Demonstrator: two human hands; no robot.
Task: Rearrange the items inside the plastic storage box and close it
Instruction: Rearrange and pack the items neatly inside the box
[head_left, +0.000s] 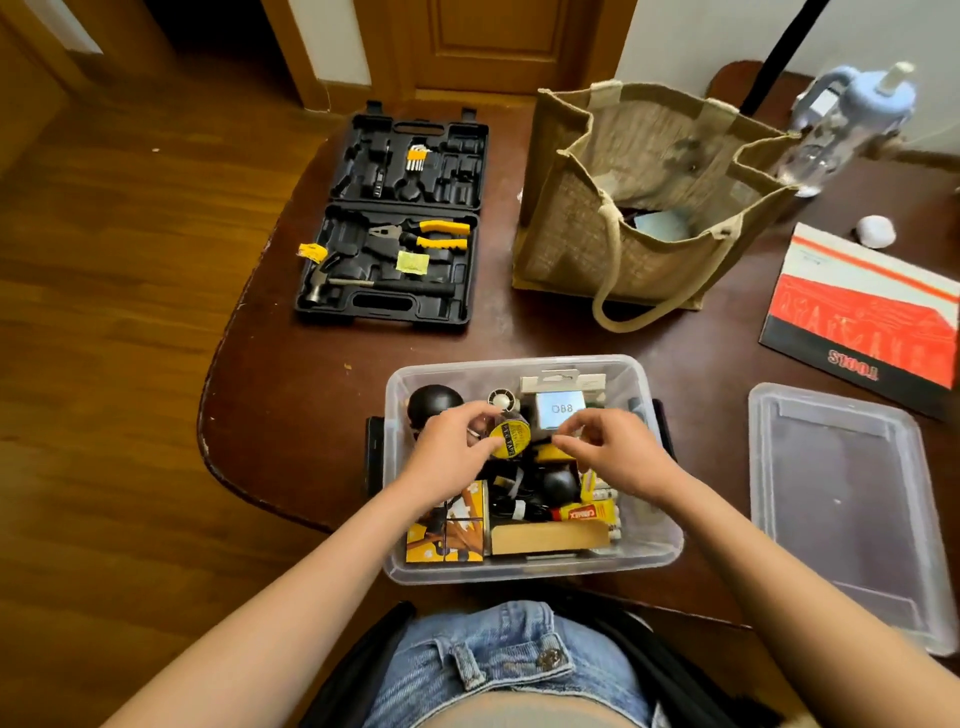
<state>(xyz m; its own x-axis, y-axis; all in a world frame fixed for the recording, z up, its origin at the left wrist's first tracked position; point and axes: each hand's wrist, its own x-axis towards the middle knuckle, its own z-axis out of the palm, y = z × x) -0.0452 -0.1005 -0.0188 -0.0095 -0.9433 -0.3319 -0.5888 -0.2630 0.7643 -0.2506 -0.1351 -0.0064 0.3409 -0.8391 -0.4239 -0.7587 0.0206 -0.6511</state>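
The clear plastic storage box (530, 564) sits open on the dark table (291, 405), its lid (852, 519) lying flat just to its right. The left hand (449, 457) pinches a yellow-labelled tape roll (510, 438) above the contents. The right hand (615, 454) hovers beside it, fingertips (563, 439) pinched together; whether they grip anything cannot be determined.

Yellow tape roll (508, 439): label partly legible, maybe "PVC TAPE". Red/yellow tube (582, 513): "CARMEX". Grey pack (561, 409): "O88", upside down. Red booklet (862, 317): "TOOLS", upside down.
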